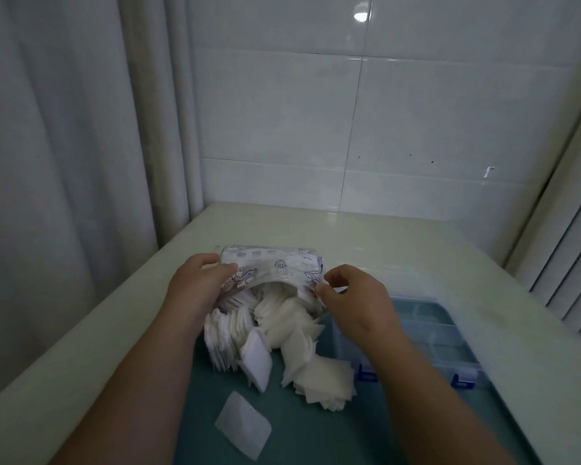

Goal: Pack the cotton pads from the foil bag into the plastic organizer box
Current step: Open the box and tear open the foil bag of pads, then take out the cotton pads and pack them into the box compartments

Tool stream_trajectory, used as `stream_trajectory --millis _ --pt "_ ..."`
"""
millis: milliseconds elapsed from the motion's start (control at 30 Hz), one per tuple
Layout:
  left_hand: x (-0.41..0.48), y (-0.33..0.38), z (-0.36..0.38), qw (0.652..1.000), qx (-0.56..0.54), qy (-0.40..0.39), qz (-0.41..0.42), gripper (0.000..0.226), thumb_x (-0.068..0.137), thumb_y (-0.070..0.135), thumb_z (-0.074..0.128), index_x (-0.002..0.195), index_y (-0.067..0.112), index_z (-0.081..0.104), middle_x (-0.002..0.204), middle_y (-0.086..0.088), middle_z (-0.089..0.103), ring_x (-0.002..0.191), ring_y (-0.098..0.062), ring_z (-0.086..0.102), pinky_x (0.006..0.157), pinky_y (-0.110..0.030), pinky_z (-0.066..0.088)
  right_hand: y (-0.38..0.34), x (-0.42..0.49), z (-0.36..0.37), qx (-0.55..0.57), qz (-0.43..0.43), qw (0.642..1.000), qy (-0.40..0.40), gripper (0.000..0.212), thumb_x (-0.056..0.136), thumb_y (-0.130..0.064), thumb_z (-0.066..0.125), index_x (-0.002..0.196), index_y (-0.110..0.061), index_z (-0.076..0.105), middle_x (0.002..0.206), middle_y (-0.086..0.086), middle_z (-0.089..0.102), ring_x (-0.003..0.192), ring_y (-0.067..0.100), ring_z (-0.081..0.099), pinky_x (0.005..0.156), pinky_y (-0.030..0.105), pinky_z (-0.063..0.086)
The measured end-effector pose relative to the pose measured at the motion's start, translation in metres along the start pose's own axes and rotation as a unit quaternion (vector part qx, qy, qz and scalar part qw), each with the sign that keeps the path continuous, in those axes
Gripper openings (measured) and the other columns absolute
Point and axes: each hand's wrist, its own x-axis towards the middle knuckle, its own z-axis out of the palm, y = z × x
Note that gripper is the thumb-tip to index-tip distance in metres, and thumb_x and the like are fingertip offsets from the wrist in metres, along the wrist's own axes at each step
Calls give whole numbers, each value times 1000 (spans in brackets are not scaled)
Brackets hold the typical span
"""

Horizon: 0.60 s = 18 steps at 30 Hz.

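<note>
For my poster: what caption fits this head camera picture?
Left hand and right hand hold foil bag; cotton pads lie spilled beside organizer box.

A pale countertop [366, 229] meets a white tiled wall [349, 112], with a white curtain [64, 162] hanging at left

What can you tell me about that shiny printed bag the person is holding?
The foil bag is silvery white, crinkled and printed with small dark shell drawings. It lies sideways over the pale table, its mouth pulled open toward the person. The left hand grips its left side; the right hand pinches the right edge of the mouth. White square cotton pads spill from it onto the teal surface.
</note>
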Motion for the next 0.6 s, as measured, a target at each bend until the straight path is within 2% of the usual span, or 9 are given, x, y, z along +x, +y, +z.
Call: stream_trajectory --millis 100,167,233,300,400,500,600 --pt "-3 2 -3 991 119 28 56 38 82 31 71 118 23 62 118 -1 62 98 -19 62 91 -39 51 0 -2 -10 -13 -19 1000 -19 9 90 -33 62 98 -28 65 96 -11 65 84 6 60 68 19 45" --pt "-8 7 -4 976 188 34 103 29 84 34 69 111 26 64 112 4 65 94 -14 62 85 -34 50 1 -3 -17 -27 -30 998 -42 2 89 -30 64 89 -29 66 87 -12 66 78 2 59 62 15 43" --pt "-14 13 -5 943 283 48 169 19 84 39 67 101 30 66 103 10 65 90 -11 60 77 -31 47 2 -5 -24 -41 -36 996 -64 5 87 -28 66 83 -29 67 83 -12 66 77 5 60 64 17 46" --pt "-21 20 -6 915 319 52 242 11 83 40 68 90 31 68 90 14 65 81 -7 59 70 -29 46 0 -7 -33 -51 -38 993 -97 8 86 -25 67 79 -30 67 82 -10 66 77 5 60 65 18 46" --pt "-32 29 -6 905 301 -15 300 7 81 36 71 76 32 69 74 15 65 68 -2 57 61 -25 44 -6 -11 -46 -93 -46 981 -161 6 83 -25 71 77 -25 71 75 -9 66 68 4 57 61 18 45" --pt "-42 30 -1 886 314 -115 320 8 78 33 75 72 33 70 71 16 66 71 -1 58 63 -22 45 -11 -18 -51 -145 -60 964 -216 6 77 -28 76 82 -23 77 63 -12 60 55 -1 52 52 13 38" --pt "-48 26 7 866 340 -165 329 7 77 34 77 73 33 71 70 17 66 72 0 59 66 -23 47 -18 -25 -48 -210 -75 944 -243 17 76 -35 78 92 -27 77 78 -14 60 71 1 54 57 15 37"
